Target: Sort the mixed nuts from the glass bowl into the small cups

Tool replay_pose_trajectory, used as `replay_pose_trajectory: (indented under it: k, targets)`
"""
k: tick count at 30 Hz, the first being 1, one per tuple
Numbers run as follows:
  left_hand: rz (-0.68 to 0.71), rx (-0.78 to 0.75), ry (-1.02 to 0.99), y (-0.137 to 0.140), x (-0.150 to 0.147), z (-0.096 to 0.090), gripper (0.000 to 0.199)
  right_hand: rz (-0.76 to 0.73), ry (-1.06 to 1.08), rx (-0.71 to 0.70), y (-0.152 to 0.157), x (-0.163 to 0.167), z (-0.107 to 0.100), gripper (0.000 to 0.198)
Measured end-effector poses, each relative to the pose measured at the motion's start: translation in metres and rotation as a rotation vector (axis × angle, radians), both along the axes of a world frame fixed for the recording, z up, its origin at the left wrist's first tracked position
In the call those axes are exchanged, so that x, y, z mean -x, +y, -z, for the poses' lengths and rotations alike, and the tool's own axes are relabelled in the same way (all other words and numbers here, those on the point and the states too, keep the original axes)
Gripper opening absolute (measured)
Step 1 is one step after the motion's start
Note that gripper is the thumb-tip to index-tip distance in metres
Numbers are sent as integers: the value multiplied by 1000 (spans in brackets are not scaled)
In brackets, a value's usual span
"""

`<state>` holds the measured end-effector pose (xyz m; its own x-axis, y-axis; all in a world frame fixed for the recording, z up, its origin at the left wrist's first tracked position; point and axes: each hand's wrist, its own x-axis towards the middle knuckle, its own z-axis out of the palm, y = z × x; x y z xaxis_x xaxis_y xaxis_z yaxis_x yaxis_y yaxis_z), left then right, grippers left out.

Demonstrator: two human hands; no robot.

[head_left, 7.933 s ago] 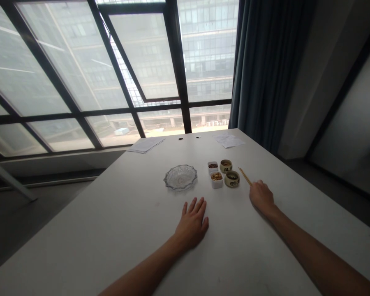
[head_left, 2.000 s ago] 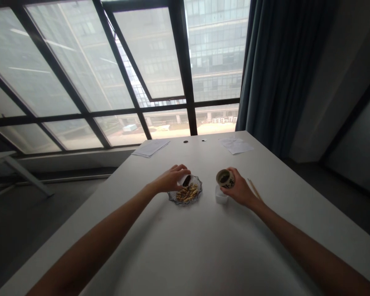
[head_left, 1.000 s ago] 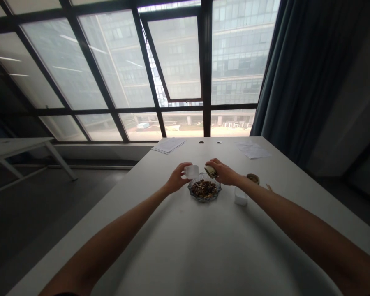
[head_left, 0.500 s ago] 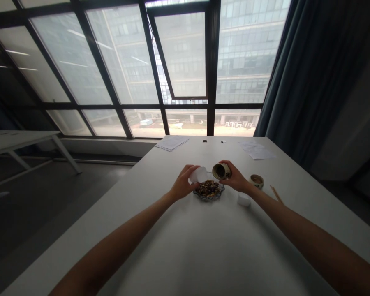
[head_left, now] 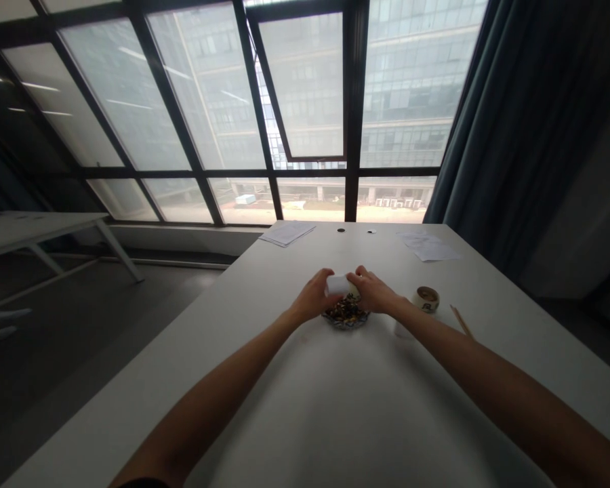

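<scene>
My left hand point(head_left: 312, 297) is closed around a small white cup point(head_left: 338, 285), tipped on its side. Its end meets a small cream cup with dark markings point(head_left: 354, 295), gripped in my right hand point(head_left: 373, 291) and mostly covered by the fingers. Both are held just above a scalloped glass dish point(head_left: 346, 326) full of mixed brown, dark and yellowish bits point(head_left: 346, 312), too small to name. Whether anything passes between the two cups cannot be seen.
Right of my right hand stands a similar cream cup point(head_left: 427, 299) with brown contents. Chopstick-like wooden sticks point(head_left: 461, 321) lie beyond my forearm, which partly hides a white container point(head_left: 402, 330). Papers point(head_left: 287, 234) and more sheets point(head_left: 428, 246) lie at the white table's point(head_left: 305, 407) far end.
Both hands have come together over the dish. The right-hand cup has turned from its mouth facing me to face the white cup, and the two now meet.
</scene>
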<state>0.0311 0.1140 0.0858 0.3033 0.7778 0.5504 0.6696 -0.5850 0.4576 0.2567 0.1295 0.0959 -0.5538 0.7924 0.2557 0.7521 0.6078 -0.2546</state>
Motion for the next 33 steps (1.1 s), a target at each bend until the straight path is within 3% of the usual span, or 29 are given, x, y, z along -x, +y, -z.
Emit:
replay_pose_trajectory:
  k: [7, 11, 16, 22, 27, 33]
  targets:
    - [-136, -6, 37, 4, 11, -9, 35, 63, -89, 21, 0, 4, -11, 73]
    - [-136, 47, 83, 6, 9, -20, 33, 53, -142, 56, -2, 9, -10, 70]
    - [-215, 34, 63, 6, 1, -26, 47, 87, -126, 69, -1, 14, -10, 63]
    - [-236, 17, 7, 1, -2, -25, 56, 86, -39, 78, -1, 8, -18, 57]
    - [-284, 16, -83, -5, 3, -22, 53, 158, -8, 125, -1, 12, -7, 51]
    - [-315, 69, -181, -12, 16, -6, 50, 234, 45, 175, 11, 18, -13, 54]
